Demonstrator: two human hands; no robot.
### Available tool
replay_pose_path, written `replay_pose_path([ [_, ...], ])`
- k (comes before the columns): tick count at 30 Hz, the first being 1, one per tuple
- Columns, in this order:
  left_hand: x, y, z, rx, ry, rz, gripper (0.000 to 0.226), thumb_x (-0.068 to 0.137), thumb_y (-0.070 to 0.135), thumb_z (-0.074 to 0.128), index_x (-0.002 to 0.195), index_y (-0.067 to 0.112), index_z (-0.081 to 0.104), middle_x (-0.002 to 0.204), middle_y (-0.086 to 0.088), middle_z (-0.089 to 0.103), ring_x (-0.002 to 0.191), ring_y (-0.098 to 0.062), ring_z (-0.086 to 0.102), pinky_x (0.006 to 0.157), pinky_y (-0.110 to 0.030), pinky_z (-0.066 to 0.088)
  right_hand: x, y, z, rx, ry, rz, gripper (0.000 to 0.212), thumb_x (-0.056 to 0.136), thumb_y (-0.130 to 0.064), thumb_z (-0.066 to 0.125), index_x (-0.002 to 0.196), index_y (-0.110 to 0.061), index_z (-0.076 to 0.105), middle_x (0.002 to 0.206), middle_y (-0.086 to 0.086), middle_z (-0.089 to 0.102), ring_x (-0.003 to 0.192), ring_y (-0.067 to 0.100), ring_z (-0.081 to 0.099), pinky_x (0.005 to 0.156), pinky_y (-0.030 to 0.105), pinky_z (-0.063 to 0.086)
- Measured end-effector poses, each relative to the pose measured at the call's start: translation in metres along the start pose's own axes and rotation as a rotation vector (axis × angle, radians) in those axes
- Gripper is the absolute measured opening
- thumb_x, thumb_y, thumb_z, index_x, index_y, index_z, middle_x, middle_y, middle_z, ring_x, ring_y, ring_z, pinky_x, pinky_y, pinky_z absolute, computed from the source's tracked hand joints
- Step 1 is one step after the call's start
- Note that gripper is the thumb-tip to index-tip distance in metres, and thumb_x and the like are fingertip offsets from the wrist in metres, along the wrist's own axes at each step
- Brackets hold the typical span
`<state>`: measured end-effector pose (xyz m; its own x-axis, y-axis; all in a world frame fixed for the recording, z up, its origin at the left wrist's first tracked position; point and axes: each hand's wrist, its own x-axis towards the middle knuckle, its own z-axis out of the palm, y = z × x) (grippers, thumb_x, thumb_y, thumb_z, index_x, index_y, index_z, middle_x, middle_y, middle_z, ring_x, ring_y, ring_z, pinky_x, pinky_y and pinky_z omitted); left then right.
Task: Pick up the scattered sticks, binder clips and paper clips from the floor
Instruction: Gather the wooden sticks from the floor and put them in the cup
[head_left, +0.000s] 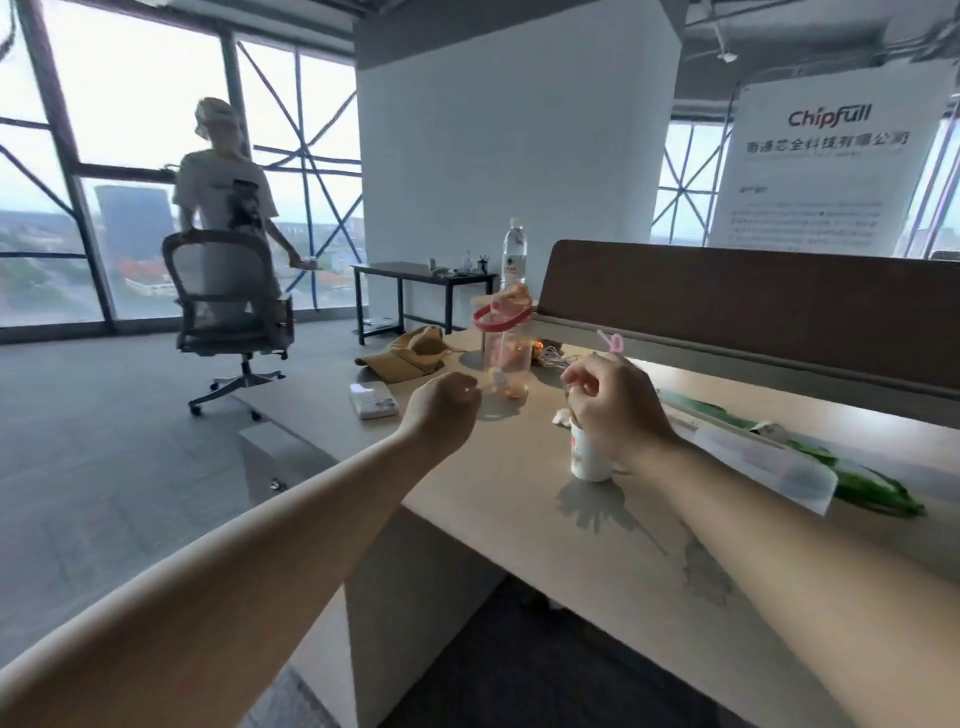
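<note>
Right hand (618, 405) curls over white paper cup (589, 460) on pale desk (493, 499), apparently pinching a small pink looped clip (614, 342) above it; left hand (441, 402) loosely curled, contents unclear; risk: wrist nudges the light cup, spilling gathered pieces back to the grey floor (104, 441).

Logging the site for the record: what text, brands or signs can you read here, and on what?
"Chipfull": top of the white banner.
"科技有限公司": end of the Chinese line beneath; earlier characters unsure.
Banner small print, water bottle label, red print on white cup: too blurred.
</note>
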<state>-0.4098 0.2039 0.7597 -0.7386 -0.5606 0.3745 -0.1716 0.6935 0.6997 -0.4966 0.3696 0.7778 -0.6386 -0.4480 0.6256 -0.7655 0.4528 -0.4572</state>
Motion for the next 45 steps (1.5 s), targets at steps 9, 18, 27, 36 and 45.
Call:
replay_pose_path([
  [9,-0.212,-0.07,-0.145,0.173,0.002,-0.215,0.021,0.094,0.018,0.049,0.09,0.01,0.068,0.086,-0.008,0.064,0.068,-0.015,0.055,0.046,-0.01,0.037,-0.168,-0.165,0.044,0.056,-0.685,-0.008,0.02,0.088,-0.015,0.051,0.1,-0.014,0.067,0.104,0.009,0.065,0.095,0.024,0.059,0.078,0.032,0.048],
  [18,-0.357,-0.155,-0.229,0.242,0.006,-0.488,0.016,0.088,0.006,0.049,0.08,0.014,0.059,0.066,-0.006,0.051,0.049,-0.014,0.042,0.043,-0.015,0.032,-0.31,-0.222,0.144,0.011,-1.111,-0.078,0.025,0.087,-0.013,0.052,0.102,-0.005,0.07,0.102,0.009,0.069,0.097,0.023,0.064,0.085,0.034,0.052],
  [27,-0.432,-0.337,-0.266,0.136,0.093,-0.892,0.023,0.089,0.01,0.052,0.102,0.001,0.068,0.099,-0.017,0.069,0.093,-0.032,0.065,0.069,-0.031,0.05,-0.371,-0.267,0.329,-0.146,-1.416,-0.116,0.029,0.085,-0.014,0.052,0.103,0.001,0.067,0.093,0.011,0.068,0.077,0.014,0.051,0.065,0.02,0.038],
  [36,-0.469,-0.587,-0.236,-0.08,0.085,-1.341,0.021,0.092,0.012,0.044,0.099,0.016,0.063,0.106,-0.016,0.068,0.083,-0.031,0.06,0.079,-0.039,0.052,-0.458,-0.294,0.557,-0.221,-1.656,0.131,0.033,0.092,-0.013,0.047,0.12,-0.003,0.061,0.121,0.016,0.061,0.088,0.018,0.045,0.077,0.023,0.038],
  [45,-0.49,-0.719,-0.101,-0.304,0.074,-1.526,0.022,0.092,0.014,0.045,0.103,0.018,0.063,0.093,-0.006,0.064,0.082,-0.024,0.059,0.066,-0.028,0.043,-0.528,-0.216,0.686,-0.371,-1.717,0.174,0.029,0.093,-0.014,0.045,0.115,-0.004,0.06,0.12,0.014,0.06,0.11,0.03,0.057,0.077,0.027,0.043],
])
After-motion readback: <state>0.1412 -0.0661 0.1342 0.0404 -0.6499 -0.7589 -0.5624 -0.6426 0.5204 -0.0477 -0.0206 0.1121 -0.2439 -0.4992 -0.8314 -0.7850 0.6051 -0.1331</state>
